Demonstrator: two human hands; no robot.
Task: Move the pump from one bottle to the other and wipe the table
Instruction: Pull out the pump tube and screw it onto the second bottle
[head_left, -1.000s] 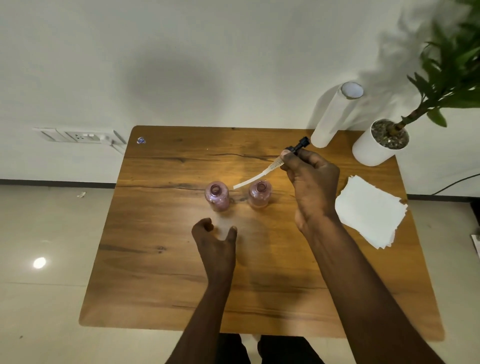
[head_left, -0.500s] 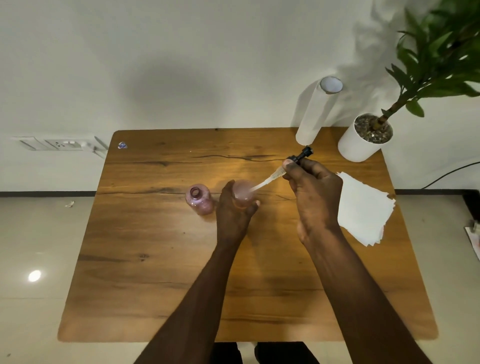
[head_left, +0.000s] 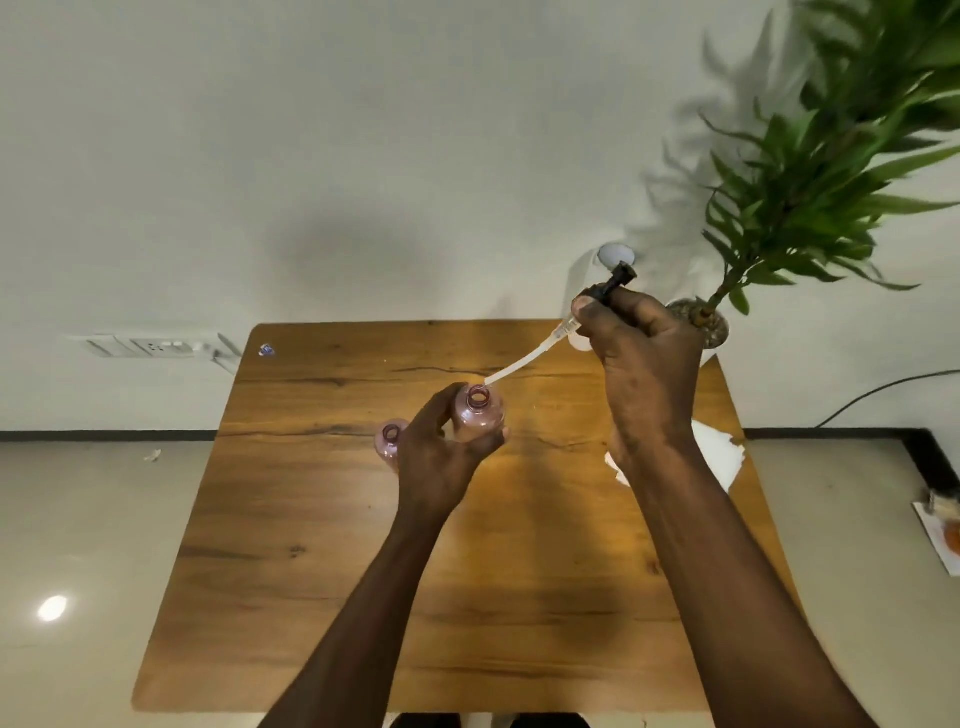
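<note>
We have the black-headed pump with its long pale dip tube (head_left: 524, 364) pinched in our right hand (head_left: 644, 374), fingers closed round the black collar, held up over the far right part of the wooden tabletop (head_left: 322, 571). The tube slants down and leftward, and its free tip sits just beside the open mouth of the small pink translucent bottle (head_left: 480, 415), not yet inside it as far as we can judge. Our left hand (head_left: 441, 457) is wrapped round that bottle from the near side, thumb and fingers closed on its body; whether its base rests on the tabletop or is lifted we cannot tell. The second pink bottle (head_left: 388, 441), also uncapped, stands just to the left, partly hidden behind the left hand.

To do this step well, we should keep the left hand firm so the neck stays put, then bring the right hand more upright over the mouth so the tube points down rather than across it. The tube looks flexible, so we should guide the tip in first and slowly; pushing at this slant would likely bend it against the rim. Once the tube is in, we lower the collar onto the neck and twist.

The stack of white paper sheets (head_left: 722, 452) near the right edge waits for the wiping.
</note>
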